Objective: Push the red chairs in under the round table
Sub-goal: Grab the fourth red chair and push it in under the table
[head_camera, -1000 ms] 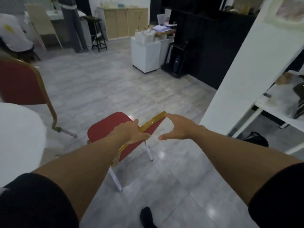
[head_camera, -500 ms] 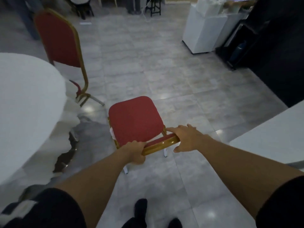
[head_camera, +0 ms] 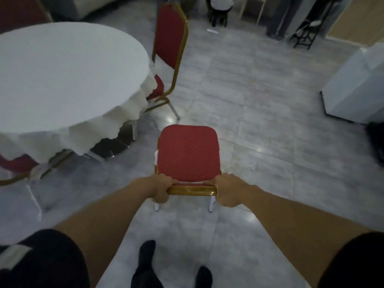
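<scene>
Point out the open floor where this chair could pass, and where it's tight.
Open tile runs ahead and right of the held chair, between the upright red chair and the white cabinet. Tight on the left: the round table with its hanging cloth, its base, and another red chair underneath.

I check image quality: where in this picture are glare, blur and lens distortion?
Head view: dim; glare spots on the glossy floor tiles; the round table and frame edges blurred; wide-angle bending stretches the forearms; the held red chair is sharpest.
</scene>
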A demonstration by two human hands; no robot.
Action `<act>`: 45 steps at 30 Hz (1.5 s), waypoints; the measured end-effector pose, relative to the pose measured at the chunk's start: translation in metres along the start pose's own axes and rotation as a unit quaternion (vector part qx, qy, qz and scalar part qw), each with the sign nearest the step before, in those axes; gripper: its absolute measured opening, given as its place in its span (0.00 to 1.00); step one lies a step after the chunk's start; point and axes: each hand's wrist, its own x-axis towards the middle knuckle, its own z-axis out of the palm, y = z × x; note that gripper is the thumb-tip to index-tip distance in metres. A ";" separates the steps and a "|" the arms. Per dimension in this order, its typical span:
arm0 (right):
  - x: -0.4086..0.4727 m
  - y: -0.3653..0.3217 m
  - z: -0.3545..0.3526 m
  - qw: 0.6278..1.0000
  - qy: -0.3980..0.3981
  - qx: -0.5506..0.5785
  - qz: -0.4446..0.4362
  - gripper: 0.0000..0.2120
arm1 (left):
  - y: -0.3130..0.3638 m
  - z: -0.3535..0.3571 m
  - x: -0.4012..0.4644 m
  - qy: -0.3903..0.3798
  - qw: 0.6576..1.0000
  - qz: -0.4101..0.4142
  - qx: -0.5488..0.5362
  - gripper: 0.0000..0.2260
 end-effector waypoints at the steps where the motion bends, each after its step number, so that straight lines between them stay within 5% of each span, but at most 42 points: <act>1: -0.004 0.004 0.000 1.000 0.001 -0.018 -0.020 0.31 | 0.008 0.011 -0.005 0.007 1.000 -0.008 -0.017 0.29; 13: -0.007 -0.016 -0.010 0.979 -0.025 -0.150 -0.135 0.35 | 0.037 0.098 -0.051 0.070 0.981 -0.085 -0.161 0.24; 16: 0.002 -0.025 -0.014 0.974 -0.026 -0.167 -0.152 0.26 | 0.033 0.097 -0.056 0.061 0.982 -0.093 -0.156 0.24; 35: 0.187 -0.098 -0.129 0.948 -0.030 -0.220 -0.229 0.31 | -0.114 -0.031 -0.012 0.083 0.956 -0.180 -0.215 0.24; 45: 0.244 -0.111 -0.179 0.924 -0.062 -0.270 -0.263 0.16 | -0.156 -0.082 0.015 0.023 0.956 -0.157 -0.247 0.29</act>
